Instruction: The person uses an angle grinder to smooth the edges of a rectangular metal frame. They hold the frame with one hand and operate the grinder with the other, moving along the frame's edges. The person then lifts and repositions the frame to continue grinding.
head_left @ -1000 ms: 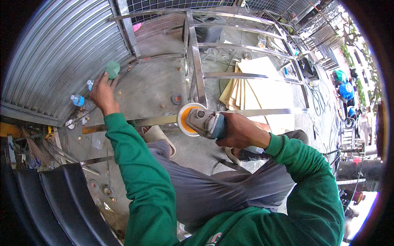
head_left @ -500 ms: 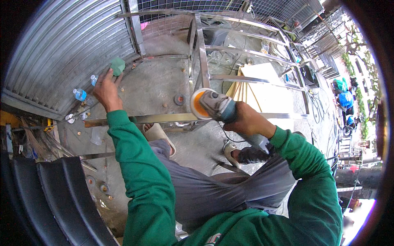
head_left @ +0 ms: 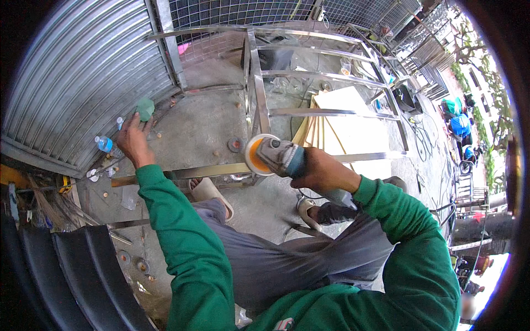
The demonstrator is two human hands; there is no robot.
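My left hand (head_left: 134, 140) reaches out at the far left, its fingers on a pale green, faceted block (head_left: 145, 109) near the foot of a corrugated metal shutter (head_left: 94, 71). My right hand (head_left: 328, 172) is wrapped round the body of an angle grinder (head_left: 284, 157), whose white-rimmed disc with an orange face points left. The disc is at the near bar (head_left: 212, 171) of a shiny metal frame; whether it touches the bar cannot be told. A cord hangs below the grinder.
Small plastic bottles (head_left: 104, 144) stand by the shutter. Wooden boards (head_left: 337, 118) fan out under the frame. Used discs (head_left: 236, 144) lie on the concrete floor. Black ridged panels (head_left: 83, 270) fill the lower left. Cables (head_left: 422, 143) coil at the right.
The whole view has shifted slightly, so the scene sits lower and a little to the left. Both hands keep nearly the same pose, with the block and the grinder.
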